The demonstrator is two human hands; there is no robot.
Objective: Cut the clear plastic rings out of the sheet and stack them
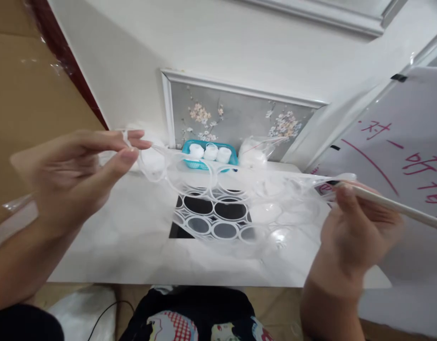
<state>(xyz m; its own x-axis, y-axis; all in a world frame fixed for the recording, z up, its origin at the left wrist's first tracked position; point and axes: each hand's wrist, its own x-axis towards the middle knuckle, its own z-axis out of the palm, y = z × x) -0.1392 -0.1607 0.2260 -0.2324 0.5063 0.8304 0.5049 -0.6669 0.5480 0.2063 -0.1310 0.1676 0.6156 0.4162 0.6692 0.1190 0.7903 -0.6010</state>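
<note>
**Loopy mesh up in the air, can't call it finished**

So the translucent white mesh with round loops (212, 189) is strung across over the middle of the white surface (133, 265). Left hand (69, 175) has its end pinched, thumb near fingertips; right hand (360, 227) grips the other end plus a long pale stick (396, 203).

Several loop rows are made; how many are left, no telling.

Room-wise, there's some toward the front edge. The teal plastic basket (197, 164) sits along the back edge, and the whiteboard (410, 123) crowds the right.
</note>
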